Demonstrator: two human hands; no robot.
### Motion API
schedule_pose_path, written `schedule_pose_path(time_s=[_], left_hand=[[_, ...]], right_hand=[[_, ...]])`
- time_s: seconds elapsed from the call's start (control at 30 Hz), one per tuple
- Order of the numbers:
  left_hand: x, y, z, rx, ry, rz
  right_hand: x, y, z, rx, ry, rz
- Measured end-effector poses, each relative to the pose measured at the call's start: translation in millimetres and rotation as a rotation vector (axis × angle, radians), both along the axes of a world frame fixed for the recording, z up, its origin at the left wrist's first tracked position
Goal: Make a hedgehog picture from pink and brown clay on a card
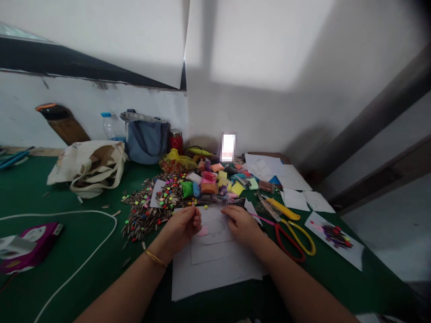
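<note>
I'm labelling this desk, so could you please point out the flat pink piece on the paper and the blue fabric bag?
Flat pink piece [202, 231], head view: its middle.
Blue fabric bag [147, 140], head view: front side.

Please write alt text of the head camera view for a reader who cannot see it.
A person's curled left hand and right hand are over white papers bearing a faint drawing and a pink patch on a green table. Striped seeds mixed with coloured balls lie to the left, bright packets beyond, scissors to the right.
</note>
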State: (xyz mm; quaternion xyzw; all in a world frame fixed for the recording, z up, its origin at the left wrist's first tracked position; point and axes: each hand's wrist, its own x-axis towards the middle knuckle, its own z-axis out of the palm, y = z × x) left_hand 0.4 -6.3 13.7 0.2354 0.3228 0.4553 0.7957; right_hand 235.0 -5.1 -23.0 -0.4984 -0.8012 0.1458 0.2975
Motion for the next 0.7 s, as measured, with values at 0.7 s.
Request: schedule_pose_path(time_s=[0.7], left_hand=[[3.1, -2.4, -2.3, 0.095, 0.025, -0.019]], right_hand=[[-0.7, 0.4, 6.1, -0.027, 0.009, 0.034]])
